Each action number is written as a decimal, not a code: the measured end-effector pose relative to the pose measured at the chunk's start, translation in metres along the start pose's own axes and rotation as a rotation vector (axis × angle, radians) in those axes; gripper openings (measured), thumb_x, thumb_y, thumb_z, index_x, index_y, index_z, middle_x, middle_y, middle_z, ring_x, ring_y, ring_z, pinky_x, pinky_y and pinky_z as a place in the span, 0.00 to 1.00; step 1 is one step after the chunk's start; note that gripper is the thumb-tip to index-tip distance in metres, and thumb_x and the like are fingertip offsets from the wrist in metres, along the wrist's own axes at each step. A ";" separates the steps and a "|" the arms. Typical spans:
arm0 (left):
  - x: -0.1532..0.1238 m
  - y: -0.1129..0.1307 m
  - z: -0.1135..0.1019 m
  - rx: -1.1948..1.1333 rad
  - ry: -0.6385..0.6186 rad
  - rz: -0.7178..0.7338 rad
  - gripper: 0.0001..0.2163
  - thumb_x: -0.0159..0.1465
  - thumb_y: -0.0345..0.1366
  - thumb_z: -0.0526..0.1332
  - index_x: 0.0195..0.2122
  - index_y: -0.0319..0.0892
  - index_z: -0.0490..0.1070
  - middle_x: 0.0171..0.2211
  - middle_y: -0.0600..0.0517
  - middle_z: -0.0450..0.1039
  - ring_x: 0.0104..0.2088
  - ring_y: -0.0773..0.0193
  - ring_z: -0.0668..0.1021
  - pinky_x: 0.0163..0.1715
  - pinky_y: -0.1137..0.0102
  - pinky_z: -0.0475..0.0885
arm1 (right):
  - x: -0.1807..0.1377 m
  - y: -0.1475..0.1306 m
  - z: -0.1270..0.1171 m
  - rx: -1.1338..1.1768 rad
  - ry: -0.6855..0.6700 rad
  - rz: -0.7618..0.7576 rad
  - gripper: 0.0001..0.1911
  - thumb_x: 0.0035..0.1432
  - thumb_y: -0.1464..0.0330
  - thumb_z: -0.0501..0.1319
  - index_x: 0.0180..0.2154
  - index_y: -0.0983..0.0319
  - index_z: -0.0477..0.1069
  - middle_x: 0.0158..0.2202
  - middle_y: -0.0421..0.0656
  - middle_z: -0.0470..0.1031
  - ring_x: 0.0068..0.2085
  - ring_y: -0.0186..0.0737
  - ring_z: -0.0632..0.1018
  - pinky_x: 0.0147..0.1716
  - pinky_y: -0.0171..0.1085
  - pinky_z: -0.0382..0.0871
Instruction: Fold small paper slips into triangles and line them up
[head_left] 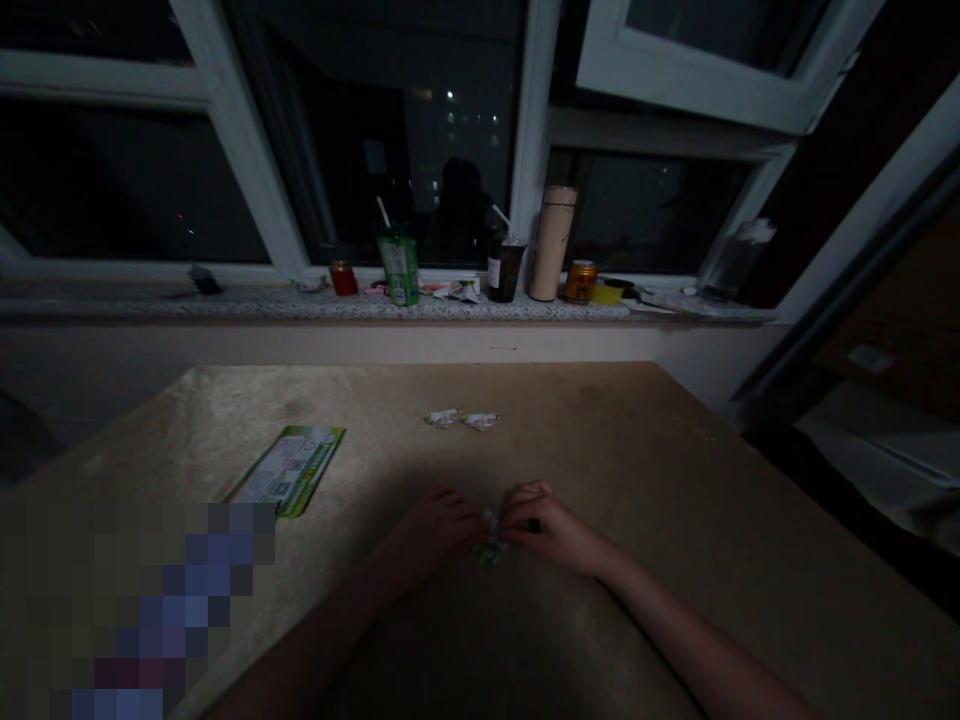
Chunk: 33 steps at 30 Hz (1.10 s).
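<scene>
Where the hands meet: in the lower middle of the frame, the left hand (439,528) and the right hand (547,525) come together fingertip to fingertip over a dim tan counter (675,470).
Paper scrap: a small crumpled white-and-green paper scrap (489,548) sits between the two hands, low against the counter and just under the meeting fingertips.
Left fingers: the fingers (471,522) of the left hand are drawn together and closed on the scrap's left edge; the thumb is hidden.
Right fingers: the fingers (519,512) of the right hand are curled in tight, pinching the scrap's right edge.
Arms: two bare forearms rise from the bottom edge of the frame and angle inward to the hands.
Other scraps: two folded scraps (459,419) of the same kind lie side by side near the middle of the frame, above the hands and well apart from them.
Leaflet: a green leaflet (289,470) lies flat at a slant, left of centre.
Lower left: a blocky blurred patch hides whatever lies there.
Windowsill: across the upper middle, a speckled windowsill (150,302) carries a red jar (343,278), a green cup (398,268) with a straw, a dark cup (505,271), a tall beige flask (553,243) and an orange can (580,281).
Window: white frames hold dark glass, with a few small lights far off.
</scene>
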<state>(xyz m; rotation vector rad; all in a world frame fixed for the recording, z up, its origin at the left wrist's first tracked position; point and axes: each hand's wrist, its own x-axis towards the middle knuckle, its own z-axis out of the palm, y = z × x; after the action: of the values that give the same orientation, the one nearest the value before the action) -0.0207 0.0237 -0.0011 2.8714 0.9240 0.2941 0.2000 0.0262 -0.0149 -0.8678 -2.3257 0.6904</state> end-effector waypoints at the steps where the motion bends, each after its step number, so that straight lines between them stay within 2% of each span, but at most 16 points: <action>1: 0.001 0.001 0.000 -0.009 0.004 -0.011 0.08 0.69 0.33 0.53 0.40 0.47 0.72 0.38 0.55 0.74 0.39 0.64 0.73 0.45 0.67 0.59 | -0.001 -0.001 0.001 -0.013 0.003 0.007 0.08 0.55 0.62 0.64 0.28 0.60 0.74 0.30 0.39 0.75 0.37 0.37 0.74 0.43 0.39 0.58; 5: 0.002 0.002 0.003 -0.038 0.034 -0.071 0.09 0.69 0.33 0.53 0.38 0.46 0.73 0.35 0.55 0.73 0.38 0.63 0.73 0.47 0.66 0.59 | -0.003 -0.002 0.003 -0.084 0.043 0.073 0.09 0.50 0.64 0.68 0.27 0.60 0.71 0.33 0.39 0.74 0.40 0.39 0.73 0.43 0.39 0.57; 10: -0.001 0.005 0.003 -0.046 0.131 -0.210 0.10 0.69 0.38 0.53 0.38 0.47 0.74 0.41 0.51 0.67 0.45 0.56 0.67 0.48 0.58 0.57 | -0.004 -0.004 0.005 -0.165 0.069 0.179 0.08 0.51 0.63 0.68 0.28 0.59 0.72 0.35 0.39 0.71 0.43 0.40 0.69 0.44 0.41 0.53; 16: -0.008 0.006 0.006 -0.052 0.196 -0.285 0.12 0.62 0.49 0.60 0.38 0.46 0.74 0.44 0.50 0.64 0.47 0.52 0.64 0.50 0.54 0.55 | -0.003 -0.003 0.008 -0.154 0.023 0.222 0.06 0.56 0.65 0.64 0.29 0.59 0.71 0.35 0.38 0.72 0.42 0.39 0.69 0.44 0.40 0.53; 20: -0.008 0.003 0.009 -0.048 0.183 -0.314 0.10 0.64 0.46 0.59 0.36 0.46 0.74 0.44 0.50 0.65 0.47 0.53 0.65 0.50 0.55 0.54 | -0.004 -0.004 0.009 -0.174 0.035 0.201 0.05 0.59 0.66 0.61 0.32 0.60 0.68 0.34 0.39 0.71 0.41 0.39 0.69 0.44 0.40 0.53; 24: -0.004 -0.001 0.011 -0.056 0.161 -0.311 0.09 0.64 0.44 0.59 0.36 0.46 0.75 0.42 0.51 0.66 0.45 0.55 0.66 0.49 0.56 0.55 | -0.007 -0.006 0.007 -0.175 0.071 0.165 0.07 0.57 0.65 0.63 0.34 0.60 0.67 0.36 0.40 0.72 0.41 0.40 0.70 0.44 0.40 0.54; 29: -0.002 -0.004 0.015 -0.065 0.157 -0.316 0.08 0.65 0.42 0.59 0.36 0.46 0.75 0.41 0.52 0.67 0.44 0.56 0.67 0.48 0.57 0.55 | -0.006 -0.002 0.005 -0.177 0.113 0.194 0.06 0.56 0.65 0.64 0.30 0.60 0.69 0.33 0.39 0.72 0.41 0.39 0.70 0.44 0.40 0.53; 33: -0.003 -0.004 0.016 -0.070 0.156 -0.319 0.09 0.66 0.41 0.57 0.35 0.46 0.75 0.41 0.52 0.67 0.44 0.57 0.67 0.48 0.57 0.54 | -0.001 -0.001 0.004 -0.169 0.114 0.223 0.08 0.59 0.65 0.61 0.29 0.60 0.71 0.31 0.39 0.72 0.40 0.39 0.70 0.44 0.42 0.52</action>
<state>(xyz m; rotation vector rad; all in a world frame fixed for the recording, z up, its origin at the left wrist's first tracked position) -0.0215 0.0246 -0.0179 2.6116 1.3481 0.5099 0.1978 0.0236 -0.0171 -1.2242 -2.2298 0.5236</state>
